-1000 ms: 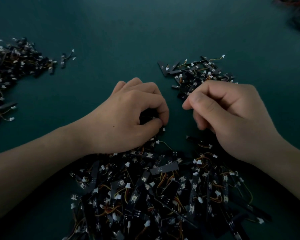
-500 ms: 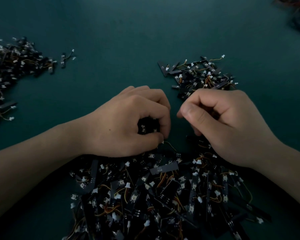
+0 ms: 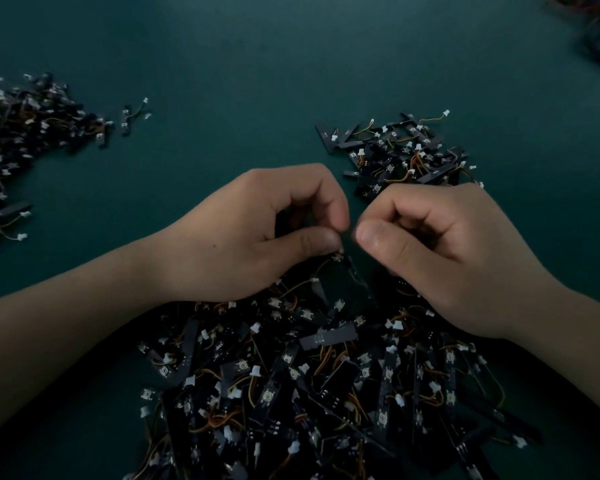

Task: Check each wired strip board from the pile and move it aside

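Observation:
A big pile of black wired strip boards (image 3: 326, 393) with white connectors and orange wires lies on the green table in front of me. Just above its far edge my left hand (image 3: 257, 233) and my right hand (image 3: 440, 251) meet, fingertips almost touching. Both pinch thumb against forefinger on one wired strip board (image 3: 355, 271). Its dark strip and a white connector hang below the fingertips. Most of it is hidden by the fingers.
A smaller heap of boards (image 3: 395, 154) lies just behind my right hand. A larger heap (image 3: 21, 133) spreads along the left edge, with one loose board (image 3: 127, 119) beside it. Tangled red and dark wires (image 3: 596, 29) sit in the far right corner.
Both hands have lifted slightly off the pile and come together at the middle. The left hand's pinch now shows a board hanging from it.

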Available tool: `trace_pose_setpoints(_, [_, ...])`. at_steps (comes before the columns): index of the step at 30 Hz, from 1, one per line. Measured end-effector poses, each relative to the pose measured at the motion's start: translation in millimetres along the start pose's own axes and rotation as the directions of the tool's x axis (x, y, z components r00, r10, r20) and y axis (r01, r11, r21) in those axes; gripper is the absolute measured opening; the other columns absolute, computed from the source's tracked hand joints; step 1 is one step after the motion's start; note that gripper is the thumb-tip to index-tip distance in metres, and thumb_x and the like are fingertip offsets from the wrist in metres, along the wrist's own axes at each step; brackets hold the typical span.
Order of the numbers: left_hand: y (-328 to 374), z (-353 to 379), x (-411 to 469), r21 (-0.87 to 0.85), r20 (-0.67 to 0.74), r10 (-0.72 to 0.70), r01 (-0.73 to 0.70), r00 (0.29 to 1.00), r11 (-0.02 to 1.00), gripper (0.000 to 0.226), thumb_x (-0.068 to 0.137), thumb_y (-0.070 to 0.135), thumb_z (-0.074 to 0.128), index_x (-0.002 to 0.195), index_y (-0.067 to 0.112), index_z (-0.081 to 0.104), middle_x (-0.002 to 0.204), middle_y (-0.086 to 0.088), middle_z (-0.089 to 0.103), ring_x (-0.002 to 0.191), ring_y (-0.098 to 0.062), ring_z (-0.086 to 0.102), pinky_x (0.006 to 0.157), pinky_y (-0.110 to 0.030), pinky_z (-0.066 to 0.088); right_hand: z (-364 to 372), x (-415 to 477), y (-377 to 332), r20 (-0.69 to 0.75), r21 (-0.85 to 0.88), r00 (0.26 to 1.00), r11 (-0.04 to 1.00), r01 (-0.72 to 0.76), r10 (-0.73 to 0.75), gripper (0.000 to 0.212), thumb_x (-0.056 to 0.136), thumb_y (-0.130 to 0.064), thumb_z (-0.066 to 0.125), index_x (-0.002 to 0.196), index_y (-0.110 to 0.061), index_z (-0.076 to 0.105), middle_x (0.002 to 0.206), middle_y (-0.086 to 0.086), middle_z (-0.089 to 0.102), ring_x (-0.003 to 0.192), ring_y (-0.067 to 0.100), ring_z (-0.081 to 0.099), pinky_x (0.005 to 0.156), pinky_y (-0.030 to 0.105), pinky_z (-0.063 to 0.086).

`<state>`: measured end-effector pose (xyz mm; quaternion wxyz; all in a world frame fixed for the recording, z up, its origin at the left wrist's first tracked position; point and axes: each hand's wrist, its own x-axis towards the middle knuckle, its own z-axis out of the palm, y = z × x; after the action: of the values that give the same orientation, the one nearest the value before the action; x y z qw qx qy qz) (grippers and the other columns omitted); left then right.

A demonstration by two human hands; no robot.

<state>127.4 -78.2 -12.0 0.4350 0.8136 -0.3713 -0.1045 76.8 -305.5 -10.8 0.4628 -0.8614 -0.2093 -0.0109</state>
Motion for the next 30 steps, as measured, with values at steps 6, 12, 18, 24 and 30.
trace_pose_setpoints(6, [-1.3,-1.0,-1.3,-0.075,-0.075,0.077,-0.083,0.994,0.994,0.007,0.101,0.020,0.065,0.102,0.014,0.060,0.088,-0.004,0.064,0.072,-0.025,0.058,0.066,-0.038,0.048,0.8,2.1,0.1,0.092,-0.212,0.996,0.977,0.025,-0.006,0.023,0.089,-0.054,0.070,0.082,-0.032,0.071,0.060,-0.010,0.063,0.054,0.015,0.061,0.051,0.023,0.042])
trace_pose_setpoints(12, [0.6,-1.8,-1.8,-0.130,-0.034,0.030,-0.034,0.999,0.991,0.005,0.103,0.016,0.060,0.106,0.020,0.060,0.083,0.009,0.064,0.072,-0.009,0.058,0.068,-0.021,0.045,0.1,1.4,2.9,0.008,-0.092,0.999,0.995,0.049,-0.049,0.021,0.098,-0.033,0.066,0.079,-0.025,0.067,0.059,-0.004,0.059,0.050,0.017,0.055,0.046,0.023,0.040])
trace_pose_setpoints(18, [6.3,-1.5,-3.1,-0.094,0.066,-0.014,0.020,0.998,0.995,0.016,0.097,0.041,0.063,0.099,0.026,0.069,0.080,0.010,0.064,0.068,-0.011,0.059,0.062,-0.024,0.046,-1.3,-1.8,2.7,-0.128,-0.040,0.986,0.994,0.101,-0.106,0.015,0.098,-0.030,0.066,0.087,-0.020,0.069,0.071,-0.002,0.065,0.057,0.012,0.059,0.052,0.013,0.041])
trace_pose_setpoints(24, [5.9,0.0,-0.5,-0.019,0.053,0.042,-0.041,0.998,0.999,0.007,0.096,0.032,0.072,0.092,0.033,0.067,0.085,0.014,0.063,0.081,-0.017,0.064,0.073,-0.020,0.045,-2.5,-4.2,6.5,-0.126,-0.052,0.975,0.983,0.177,-0.182,0.005,0.096,-0.028,0.071,0.097,-0.023,0.072,0.076,0.002,0.070,0.063,0.020,0.065,0.055,0.036,0.049])
trace_pose_setpoints(30, [9.6,-2.3,0.9,-0.022,0.142,0.100,-0.098,0.985,0.995,0.025,0.106,0.028,0.047,0.091,0.047,0.055,0.082,0.008,0.058,0.079,-0.013,0.058,0.081,-0.020,0.041,-2.8,-0.7,8.6,-0.090,0.005,0.936,0.939,0.343,-0.341,0.003,0.097,-0.011,0.067,0.099,-0.011,0.068,0.100,0.006,0.067,0.079,0.033,0.065,0.067,0.044,0.049])
